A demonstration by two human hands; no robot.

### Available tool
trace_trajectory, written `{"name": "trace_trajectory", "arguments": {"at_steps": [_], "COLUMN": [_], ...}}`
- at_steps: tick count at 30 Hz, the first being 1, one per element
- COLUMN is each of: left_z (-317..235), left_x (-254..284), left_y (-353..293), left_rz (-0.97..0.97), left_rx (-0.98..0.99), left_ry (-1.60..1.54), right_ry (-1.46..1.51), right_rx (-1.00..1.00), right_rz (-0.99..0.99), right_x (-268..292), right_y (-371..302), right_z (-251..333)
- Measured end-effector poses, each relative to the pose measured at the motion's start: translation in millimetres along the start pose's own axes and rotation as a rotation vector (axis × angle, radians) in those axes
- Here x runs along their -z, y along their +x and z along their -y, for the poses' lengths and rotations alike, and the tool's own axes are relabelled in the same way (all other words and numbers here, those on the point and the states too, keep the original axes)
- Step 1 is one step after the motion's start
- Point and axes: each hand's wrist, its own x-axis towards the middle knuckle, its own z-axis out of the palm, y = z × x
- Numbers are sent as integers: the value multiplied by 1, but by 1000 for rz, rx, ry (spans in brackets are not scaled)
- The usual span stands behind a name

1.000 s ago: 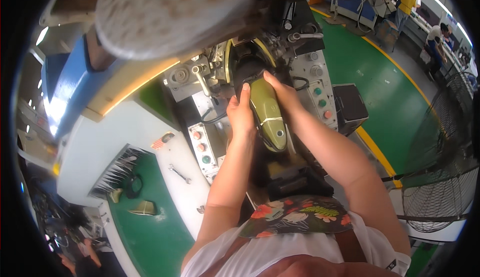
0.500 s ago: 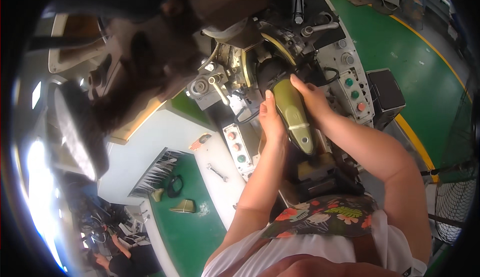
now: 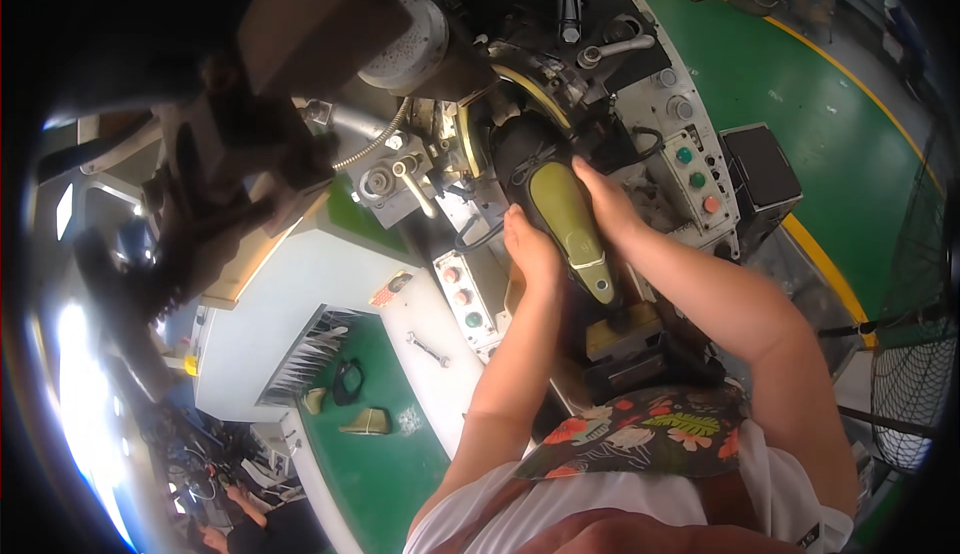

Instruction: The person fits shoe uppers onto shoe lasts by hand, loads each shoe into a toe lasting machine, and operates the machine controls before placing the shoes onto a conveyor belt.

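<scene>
An olive-green shoe last (image 3: 562, 204) lies sole side up, its narrow heel end with a small hole pointing toward me. A dark shoe upper (image 3: 522, 159) surrounds its far end, with loose lace-like strands there. My left hand (image 3: 533, 252) presses along the left side, thumb pointing forward. On the opposite side my right hand (image 3: 612, 209) has its thumb by the edge. Both hands close round the sides, the other fingers hidden underneath. Just beyond the toe stand the curved brass-coloured bands (image 3: 535, 94) of a machine.
Button panels (image 3: 462, 299) (image 3: 700, 179) flank the work, and a metal lever (image 3: 415, 189) stands at the left. A dark machine arm (image 3: 250, 124) overhangs the upper left. On the side table lie a wrench (image 3: 428, 348) and another last (image 3: 368, 421). Another person works at the lower left.
The dark upper now shows around the last's far end. Both thumbs have shifted from the last's surface to its sides, and the whole view has moved slightly.
</scene>
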Motion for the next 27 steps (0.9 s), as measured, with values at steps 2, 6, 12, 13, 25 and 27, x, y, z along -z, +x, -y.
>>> {"name": "trace_trajectory", "arguments": {"at_steps": [2,6,12,13,25,27], "left_z": [17,16,-1,2,7,1], "left_x": [2,6,-4,-2,-1,-2], "left_y": [8,13,8,10,4,2], "left_rz": [-1,-70,-78,-77,-81,-83], "left_rx": [-17,5,67,63,5,-2], "left_ry": [11,17,-32,-30,46,43], "right_ry": [-49,-83,-152,-182,-254,-234], "right_rx": [98,204,209,178,216,198], "right_rz": [-42,-129,-110,-85,-125,-136], "right_x": [9,-1,5,6,16,14], "right_y": [10,12,21,22,25,24], "right_z": [-16,-17,-23,-23,-36,-34]}}
